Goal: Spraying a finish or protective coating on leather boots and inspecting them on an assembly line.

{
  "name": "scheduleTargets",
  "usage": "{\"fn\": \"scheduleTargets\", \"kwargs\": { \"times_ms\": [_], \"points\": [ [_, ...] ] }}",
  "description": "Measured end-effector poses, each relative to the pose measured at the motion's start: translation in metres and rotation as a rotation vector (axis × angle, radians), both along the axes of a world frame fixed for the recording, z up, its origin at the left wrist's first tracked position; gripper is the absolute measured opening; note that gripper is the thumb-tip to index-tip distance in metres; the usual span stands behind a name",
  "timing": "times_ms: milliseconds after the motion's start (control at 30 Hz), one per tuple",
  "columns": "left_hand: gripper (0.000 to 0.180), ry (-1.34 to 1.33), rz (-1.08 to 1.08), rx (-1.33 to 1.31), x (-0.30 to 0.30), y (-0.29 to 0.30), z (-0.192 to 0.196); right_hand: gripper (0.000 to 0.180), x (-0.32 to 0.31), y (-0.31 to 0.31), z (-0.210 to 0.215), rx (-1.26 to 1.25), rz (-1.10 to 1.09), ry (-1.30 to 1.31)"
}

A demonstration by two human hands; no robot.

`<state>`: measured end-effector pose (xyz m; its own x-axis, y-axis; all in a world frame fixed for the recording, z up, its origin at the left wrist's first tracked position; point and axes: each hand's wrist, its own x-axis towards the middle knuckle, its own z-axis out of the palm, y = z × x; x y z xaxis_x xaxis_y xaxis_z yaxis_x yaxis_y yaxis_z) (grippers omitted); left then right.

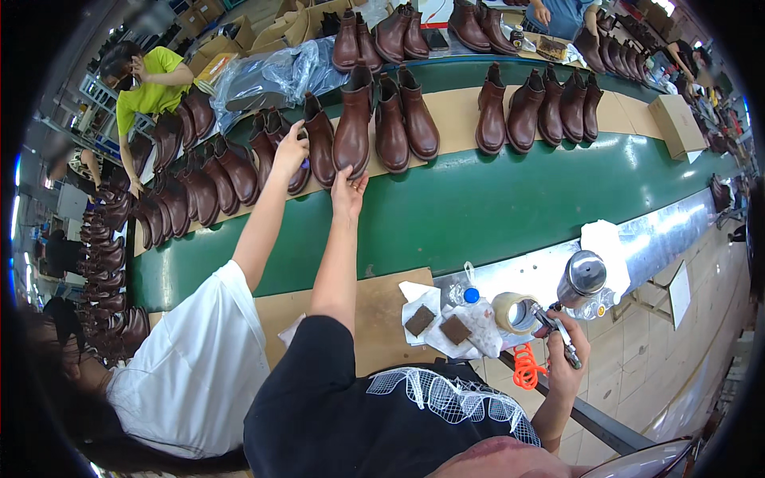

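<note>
My left hand reaches across the green conveyor belt, its fingers closed on the toe of a dark brown ankle boot. That boot is tilted, toe toward me, among other brown boots. At the lower right, my right hand is wrapped round a spray gun. A silver metal cup stands by the gun's front; whether the two are joined I cannot tell. Below the gun hangs an orange coiled hose. Close by lies a roll of tape.
On my left a co-worker's hand touches another boot. Two brown sponge blocks lie on white cloths, near a blue-capped clear bottle. Several boots line the belt's cardboard strip. A box stands far right.
</note>
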<state>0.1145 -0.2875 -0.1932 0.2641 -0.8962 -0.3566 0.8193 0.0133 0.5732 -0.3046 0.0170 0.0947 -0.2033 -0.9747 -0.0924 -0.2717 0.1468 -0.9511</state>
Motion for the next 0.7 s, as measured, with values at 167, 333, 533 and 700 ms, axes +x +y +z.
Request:
{"fn": "scheduleTargets", "kwargs": {
  "times_ms": [167, 333, 533, 700],
  "points": [
    [0.031, 0.001, -0.125, -0.153, -0.057, 0.002, 0.049, 0.027, -0.006, -0.006, 0.000, -0.019, 0.027, 0.004],
    [0.028, 0.087, -0.151, -0.131, -0.162, -0.066, 0.051, 0.029, -0.010, -0.006, -0.011, -0.043, -0.002, 0.023],
    [0.053, -0.015, -0.046, -0.003, -0.231, -0.150, 0.028, 0.031, -0.027, 0.009, -0.025, -0.030, -0.033, 0.104],
    [0.031, -0.264, -0.105, -0.042, -0.248, -0.152, 0.021, 0.031, -0.020, 0.007, -0.018, 0.133, -0.132, 0.058]
  ]
}}
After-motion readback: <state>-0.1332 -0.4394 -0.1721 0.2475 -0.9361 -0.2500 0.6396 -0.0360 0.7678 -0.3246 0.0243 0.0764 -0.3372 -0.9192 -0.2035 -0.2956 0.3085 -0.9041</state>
